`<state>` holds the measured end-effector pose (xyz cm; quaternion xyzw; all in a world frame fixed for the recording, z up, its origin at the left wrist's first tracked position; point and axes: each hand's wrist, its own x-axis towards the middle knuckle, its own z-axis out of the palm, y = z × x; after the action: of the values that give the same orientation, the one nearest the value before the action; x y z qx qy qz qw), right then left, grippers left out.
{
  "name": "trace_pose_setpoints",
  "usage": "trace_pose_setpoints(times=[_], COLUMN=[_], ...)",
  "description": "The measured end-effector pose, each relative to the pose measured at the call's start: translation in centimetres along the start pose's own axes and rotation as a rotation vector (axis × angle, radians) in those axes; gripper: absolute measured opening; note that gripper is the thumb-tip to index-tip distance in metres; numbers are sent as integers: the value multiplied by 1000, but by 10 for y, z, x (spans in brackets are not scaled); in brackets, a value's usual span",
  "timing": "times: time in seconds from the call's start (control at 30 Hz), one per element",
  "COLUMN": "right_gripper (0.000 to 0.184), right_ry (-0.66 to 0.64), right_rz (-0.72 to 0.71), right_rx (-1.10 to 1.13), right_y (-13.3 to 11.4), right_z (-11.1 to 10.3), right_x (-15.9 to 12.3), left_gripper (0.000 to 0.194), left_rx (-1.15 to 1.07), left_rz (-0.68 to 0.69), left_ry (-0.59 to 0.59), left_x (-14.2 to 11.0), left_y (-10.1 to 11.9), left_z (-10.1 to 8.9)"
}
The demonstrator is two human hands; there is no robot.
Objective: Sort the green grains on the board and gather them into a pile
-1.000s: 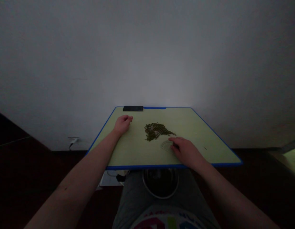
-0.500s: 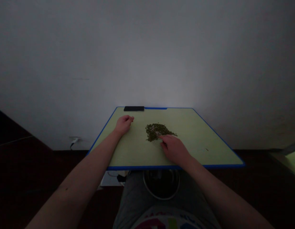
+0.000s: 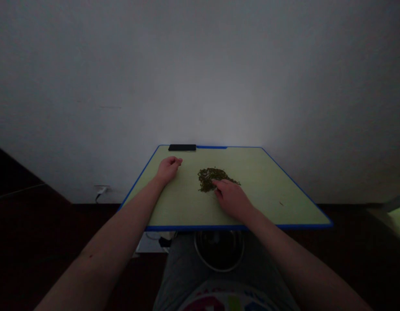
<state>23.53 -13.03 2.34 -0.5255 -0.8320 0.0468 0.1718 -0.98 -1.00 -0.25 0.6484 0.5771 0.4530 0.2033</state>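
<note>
Small dark green grains, like mung beans, lie in a loose heap (image 3: 206, 176) on the pale yellow-green tabletop (image 3: 187, 205). My right hand (image 3: 232, 198) reaches into the near right side of this heap. Its index finger is stretched out and touches the grains, with the thumb a little apart below. My left hand (image 3: 169, 168) rests on the table left of the heap, its fingers curled closed. Whatever may be inside that curl is hidden.
A black phone (image 3: 182, 147) lies at the table's far left edge, near the wall (image 3: 200, 77). A small thin brown piece (image 3: 281, 203) lies on the right side. Below the front edge, a round metal bowl (image 3: 219, 270) sits on my lap. A plug (image 3: 102, 190) is in the wall at left.
My right hand has shifted slightly left and away from me, its index finger farther over the grains. My left hand stays where it was.
</note>
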Motion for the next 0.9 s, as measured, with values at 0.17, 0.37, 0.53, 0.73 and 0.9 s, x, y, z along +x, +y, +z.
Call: trace_pose_setpoints(times=[0.17,0.37,0.53,0.73,0.9], right_gripper=[35,35,36,36,35], right_ry=[-12,-18,-23,-39,20], right_rz=[-37,-55,-89,-97,-40], right_rx=[8,29,56,90,93], right_y=[0,1,-1,0,2], right_z=[0,0,-2,-6,-6], right_x=[3,3,2,-2,-22], left_gripper=[33,34,33,32,33], left_rx=[-33,-22,-58,-65,-69], left_rz=[-10,9,8,3,12], left_ry=[-3,-6,-11,0,-15], left_x=[-1,-1,0,0,0], left_y=[2,1,-2,-2,1], left_z=[0,-1,0,1,1])
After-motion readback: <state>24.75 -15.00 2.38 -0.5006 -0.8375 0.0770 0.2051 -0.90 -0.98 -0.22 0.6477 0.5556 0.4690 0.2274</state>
